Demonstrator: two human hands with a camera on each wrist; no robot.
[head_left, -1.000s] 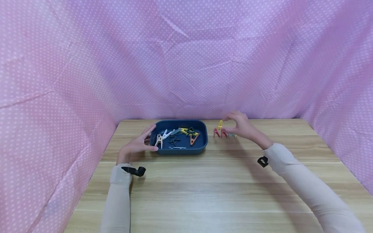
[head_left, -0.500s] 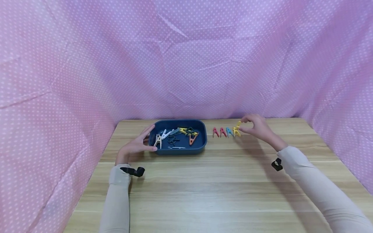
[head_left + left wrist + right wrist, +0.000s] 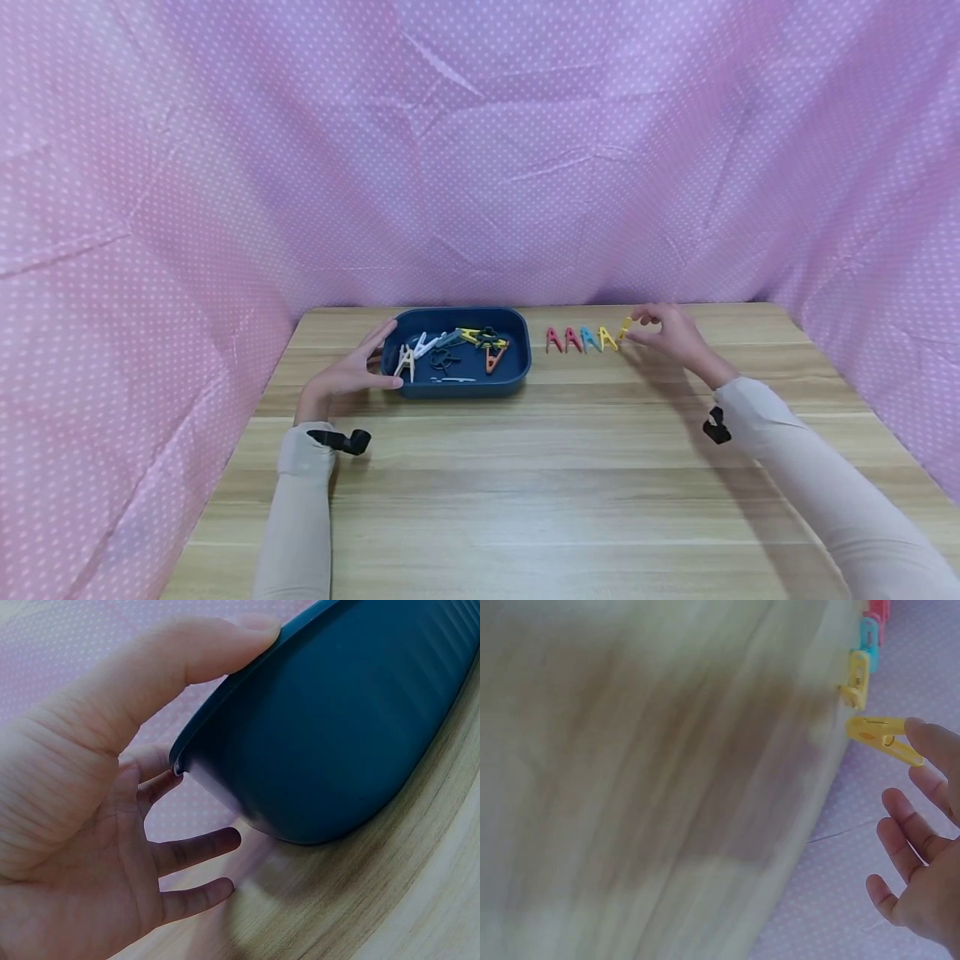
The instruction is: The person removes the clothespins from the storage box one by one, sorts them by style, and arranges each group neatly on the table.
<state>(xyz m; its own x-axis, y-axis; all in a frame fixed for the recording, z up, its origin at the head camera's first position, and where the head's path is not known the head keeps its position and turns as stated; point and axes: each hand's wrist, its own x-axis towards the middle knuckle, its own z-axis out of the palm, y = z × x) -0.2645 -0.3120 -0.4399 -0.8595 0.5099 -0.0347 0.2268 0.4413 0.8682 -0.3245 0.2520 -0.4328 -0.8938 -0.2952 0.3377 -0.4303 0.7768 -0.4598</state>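
My left hand (image 3: 348, 372) holds the left end of a dark blue box (image 3: 465, 391), thumb and a finger at its rim; the other fingers spread free beneath in the left wrist view. Clothespins in white, cream, yellow, orange and dark green lie inside it. Right of the box, my right hand (image 3: 669, 335) pinches a yellow clothespin (image 3: 875, 729) between thumb and forefinger. That clothespin is tilted, just right of a row of clothespins on the table: two red, a blue (image 3: 589, 339) and another yellow clothespin (image 3: 607, 338). A small gap separates the two yellow ones in the right wrist view.
The wooden table (image 3: 480, 492) stretches in front of the box and the row. A pink dotted cloth (image 3: 480, 167) hangs behind the table and along both sides. The row sits close to the table's back edge.
My right hand has carried the yellow clothespin rightward from above the row, then lowered it beside the other yellow one. The left hand stays at the box.
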